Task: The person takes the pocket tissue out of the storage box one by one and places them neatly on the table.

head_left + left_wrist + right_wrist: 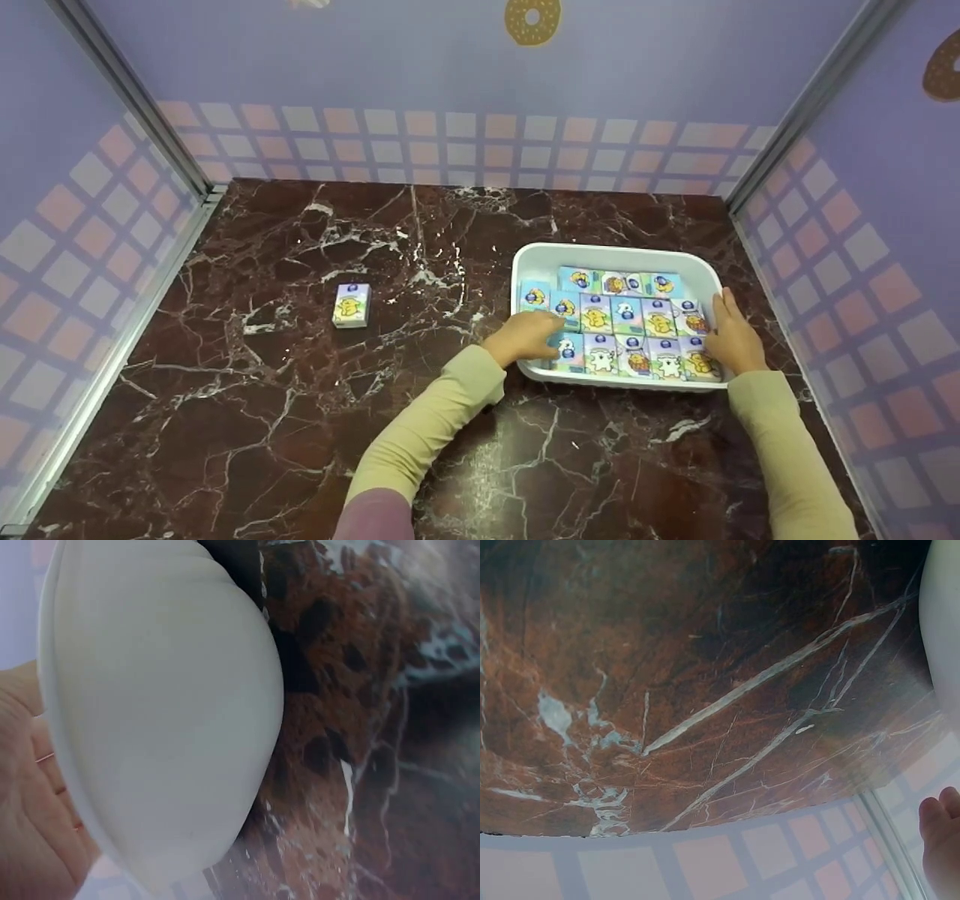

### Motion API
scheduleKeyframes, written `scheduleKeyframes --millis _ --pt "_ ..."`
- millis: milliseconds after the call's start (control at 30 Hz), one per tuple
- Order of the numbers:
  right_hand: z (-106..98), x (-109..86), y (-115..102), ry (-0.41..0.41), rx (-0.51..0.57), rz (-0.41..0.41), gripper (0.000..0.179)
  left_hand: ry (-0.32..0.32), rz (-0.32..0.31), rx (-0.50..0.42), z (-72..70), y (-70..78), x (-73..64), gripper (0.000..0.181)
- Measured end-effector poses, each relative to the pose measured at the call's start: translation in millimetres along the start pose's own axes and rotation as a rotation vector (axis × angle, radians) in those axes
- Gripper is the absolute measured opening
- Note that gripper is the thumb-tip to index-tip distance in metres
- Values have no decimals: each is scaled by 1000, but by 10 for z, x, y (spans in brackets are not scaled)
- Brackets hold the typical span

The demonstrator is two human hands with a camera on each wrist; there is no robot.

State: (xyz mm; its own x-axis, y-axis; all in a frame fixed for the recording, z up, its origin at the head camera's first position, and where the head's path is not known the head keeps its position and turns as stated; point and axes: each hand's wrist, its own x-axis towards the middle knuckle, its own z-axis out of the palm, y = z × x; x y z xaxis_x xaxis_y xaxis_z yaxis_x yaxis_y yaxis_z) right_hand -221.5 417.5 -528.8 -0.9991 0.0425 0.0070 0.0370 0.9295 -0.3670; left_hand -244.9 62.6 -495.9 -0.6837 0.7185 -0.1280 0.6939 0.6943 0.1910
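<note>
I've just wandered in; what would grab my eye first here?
The white tray of cartoon-printed boxes, right of centre on the dark, veined table, with the left hand at its near left corner and the right hand at its right edge. Then the lone box to its left. Behind, a donut decorates the lilac wall.

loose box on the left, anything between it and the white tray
Nothing visible stands on the tabletop between the loose box and the white tray. At the tray, only its raised left wall is in the way, with the left hand reaching over its nearer part.
</note>
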Motion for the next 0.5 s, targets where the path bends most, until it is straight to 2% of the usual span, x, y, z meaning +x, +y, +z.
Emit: scheduleKeyframes --millis 133,233,500 --pt "-8 -15 -17 -14 13 7 69 -56 -18 16 53 35 34 41" --pt "-13 -18 -32 0 1 -2 66 -79 -31 52 81 61 58 38" --pt "-15 -15 -36 2 0 7 66 -115 -47 168 167 115 109 44"
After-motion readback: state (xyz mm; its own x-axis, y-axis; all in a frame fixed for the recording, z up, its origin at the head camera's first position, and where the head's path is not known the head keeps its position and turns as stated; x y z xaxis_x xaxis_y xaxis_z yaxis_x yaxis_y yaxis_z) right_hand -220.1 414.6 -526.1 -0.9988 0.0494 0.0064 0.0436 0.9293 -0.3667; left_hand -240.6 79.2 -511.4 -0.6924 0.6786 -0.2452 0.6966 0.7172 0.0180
